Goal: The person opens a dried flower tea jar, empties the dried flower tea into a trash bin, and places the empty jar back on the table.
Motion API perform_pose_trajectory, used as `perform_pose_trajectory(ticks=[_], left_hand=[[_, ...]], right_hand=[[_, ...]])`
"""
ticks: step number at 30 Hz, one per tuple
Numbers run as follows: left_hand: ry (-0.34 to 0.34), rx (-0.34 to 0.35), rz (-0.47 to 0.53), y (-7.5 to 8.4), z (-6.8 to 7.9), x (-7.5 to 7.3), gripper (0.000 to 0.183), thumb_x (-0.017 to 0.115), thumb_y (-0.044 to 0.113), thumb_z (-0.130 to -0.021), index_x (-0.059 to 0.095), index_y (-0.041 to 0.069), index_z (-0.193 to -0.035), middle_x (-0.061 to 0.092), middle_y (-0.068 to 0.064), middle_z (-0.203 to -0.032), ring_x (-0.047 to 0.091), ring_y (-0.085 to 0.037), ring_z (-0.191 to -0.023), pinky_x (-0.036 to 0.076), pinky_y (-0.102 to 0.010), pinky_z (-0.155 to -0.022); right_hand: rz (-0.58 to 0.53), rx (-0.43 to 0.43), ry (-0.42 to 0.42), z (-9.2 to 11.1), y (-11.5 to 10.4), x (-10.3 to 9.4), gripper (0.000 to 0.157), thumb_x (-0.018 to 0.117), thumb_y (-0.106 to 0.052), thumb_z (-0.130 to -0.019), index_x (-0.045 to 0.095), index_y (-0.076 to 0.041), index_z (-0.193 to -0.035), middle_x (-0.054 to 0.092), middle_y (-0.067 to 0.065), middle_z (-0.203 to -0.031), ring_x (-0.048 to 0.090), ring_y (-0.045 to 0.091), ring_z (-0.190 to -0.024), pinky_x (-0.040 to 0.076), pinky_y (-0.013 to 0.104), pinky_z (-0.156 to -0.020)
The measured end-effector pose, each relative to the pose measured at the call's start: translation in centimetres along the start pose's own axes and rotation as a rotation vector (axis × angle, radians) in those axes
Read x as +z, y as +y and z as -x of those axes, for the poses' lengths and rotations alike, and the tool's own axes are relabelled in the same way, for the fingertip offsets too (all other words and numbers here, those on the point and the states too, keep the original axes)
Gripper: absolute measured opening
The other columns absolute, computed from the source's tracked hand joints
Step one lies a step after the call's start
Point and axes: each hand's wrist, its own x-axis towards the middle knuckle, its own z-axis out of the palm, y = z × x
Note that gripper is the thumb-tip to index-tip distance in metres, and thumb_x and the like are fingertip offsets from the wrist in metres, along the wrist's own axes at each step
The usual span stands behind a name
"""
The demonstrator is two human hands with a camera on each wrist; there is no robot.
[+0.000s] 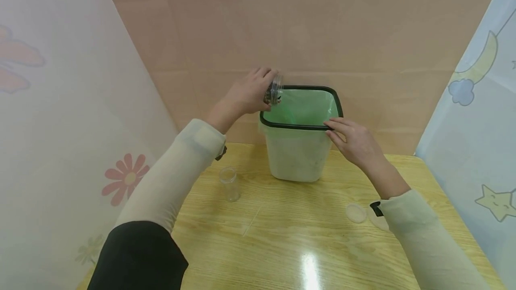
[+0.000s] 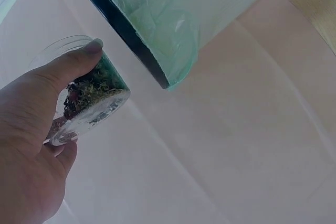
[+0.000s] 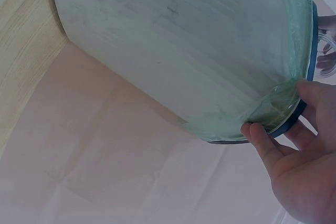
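Observation:
My left hand [image 1: 250, 92] grips a transparent jar [image 1: 275, 89] tipped on its side at the left rim of a white trash bin [image 1: 298, 153]. Dry, dark and yellowish flakes, perhaps tea leaves [image 2: 92, 93], lie inside that jar in the left wrist view. A green plastic liner [image 1: 308, 104] covers the bin's inside and folds over under its black rim ring. At the bin's front right corner, my right hand [image 1: 356, 143] pinches the rim, thumb outside and fingers over the top, as the right wrist view also shows.
A second transparent jar [image 1: 230, 185] stands on the wooden table [image 1: 290, 218], left of the bin. Two round lids, one pale [image 1: 356, 213] and one partly under the right sleeve [image 1: 378, 220], lie at the right. A thin straight strip [image 1: 251, 221] lies in front. Walls enclose three sides.

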Motion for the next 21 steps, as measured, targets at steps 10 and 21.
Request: perform_pose_trajectory(ticks=[10, 21], left_hand=[[0.007, 0.004, -0.015, 0.23, -0.04, 0.16, 0.104, 0.088, 0.032, -0.08, 0.024, 0.014, -0.159, 0.035, -0.008, -0.156, 0.033, -0.028, -0.144, 0.042, -0.047, -0.113], [0.024, 0.028, -0.034, 0.57, -0.08, 0.0, 0.099, 0.088, 0.026, -0.081, 0.027, 0.014, -0.158, 0.035, -0.008, -0.156, 0.032, -0.026, -0.145, 0.042, -0.044, -0.113]], right_hand=[[0.003, -0.016, 0.022, -0.08, -0.04, 0.08, 0.032, 0.072, -0.007, -0.094, 0.07, -0.001, -0.125, 0.066, 0.023, -0.127, 0.064, 0.044, -0.115, 0.052, 0.058, -0.095], [-0.006, -0.009, 0.016, -0.07, -0.16, -0.06, 0.032, 0.071, -0.007, -0.095, 0.07, -0.001, -0.126, 0.066, 0.023, -0.127, 0.063, 0.044, -0.116, 0.051, 0.059, -0.096]])
